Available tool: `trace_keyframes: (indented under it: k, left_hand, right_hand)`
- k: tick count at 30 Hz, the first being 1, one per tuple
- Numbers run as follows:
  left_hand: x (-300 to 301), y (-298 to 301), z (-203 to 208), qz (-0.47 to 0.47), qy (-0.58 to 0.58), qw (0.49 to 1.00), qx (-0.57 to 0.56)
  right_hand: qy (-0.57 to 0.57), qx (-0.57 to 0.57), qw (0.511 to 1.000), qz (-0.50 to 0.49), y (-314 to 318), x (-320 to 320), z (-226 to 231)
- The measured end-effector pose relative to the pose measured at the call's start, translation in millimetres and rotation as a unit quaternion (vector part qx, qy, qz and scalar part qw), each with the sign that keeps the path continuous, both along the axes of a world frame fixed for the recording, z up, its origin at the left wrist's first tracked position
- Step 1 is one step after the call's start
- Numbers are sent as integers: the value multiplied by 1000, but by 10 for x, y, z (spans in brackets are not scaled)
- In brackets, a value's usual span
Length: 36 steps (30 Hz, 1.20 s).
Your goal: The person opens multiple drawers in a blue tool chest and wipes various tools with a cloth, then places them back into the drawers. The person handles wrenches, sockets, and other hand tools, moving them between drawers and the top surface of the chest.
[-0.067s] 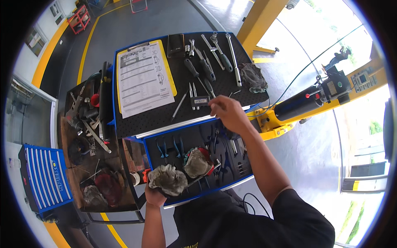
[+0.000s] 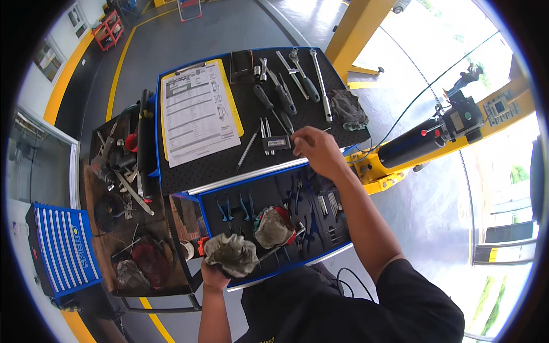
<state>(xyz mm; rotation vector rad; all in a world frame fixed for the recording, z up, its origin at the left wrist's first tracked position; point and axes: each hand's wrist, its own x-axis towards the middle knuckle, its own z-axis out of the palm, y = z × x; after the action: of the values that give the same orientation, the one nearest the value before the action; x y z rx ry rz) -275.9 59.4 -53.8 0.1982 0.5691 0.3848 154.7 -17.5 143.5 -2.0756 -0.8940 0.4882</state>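
- The left hand (image 2: pixel 214 276) is clamping on a crumpled grey rag (image 2: pixel 231 255); the soft, stained cloth is bunching into deep folds above the palm, in front of the open drawer (image 2: pixel 264 201).
- The right hand (image 2: pixel 320 151) is hanging over the front edge of the cart top (image 2: pixel 214 166), fingers curling inward; whether the fingertips are closing on anything, I cannot tell.
- A small, dark, block-shaped holder (image 2: pixel 277 143) is lying just beside those fingertips on the cart top, with slim, bright metal pins sticking out of it; contact with the hand is not showing clearly.
- A thin straight metal rod (image 2: pixel 247 151) is lying slantwise to the holder's left.
- Beyond it, a ratchet (image 2: pixel 309 86) with a rounded head and a long, smooth steel bar (image 2: pixel 322 91) are resting on the black, dotted surface.
- A yellow clipboard (image 2: pixel 234 108) is carrying a flat white paper sheet (image 2: pixel 197 117) at the left.
- A wrinkled dark rag (image 2: pixel 347 110) is lying in a heap at the right edge.
- Inside the drawer, a second grey rag (image 2: pixel 274 228) is sitting bundled against something red, near blue-handled pliers (image 2: pixel 224 210).
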Motion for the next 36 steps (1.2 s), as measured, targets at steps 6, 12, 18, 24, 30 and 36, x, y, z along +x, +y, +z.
trace_keyframes:
  k: [6, 12, 18, 24, 30, 36]
  left_hand:
    - [1, 8, 131, 55, -47, 997, -30]
    - [-194, -87, 324, 21, 72, 991, -112]
    - [-208, 24, 608, 9, 77, 997, -28]
    - [-342, 274, 622, -49, 184, 917, 351]
    - [-865, 1948, 508, 22, 578, 577, 576]
    - [-560, 3220, 451, -91, 750, 487, 438]
  right_hand:
    - [23, 1, 999, -38, 134, 217, 122]
    - [201, -69, 949, 233, 114, -796, -337]
    - [488, -163, 816, 265, 82, -1862, -936]
    - [513, -225, 786, 262, 236, -2057, -1113]
    - [628, -26, 738, 247, 217, -1575, -449]
    - [705, 155, 663, 199, 211, -1383, -379]
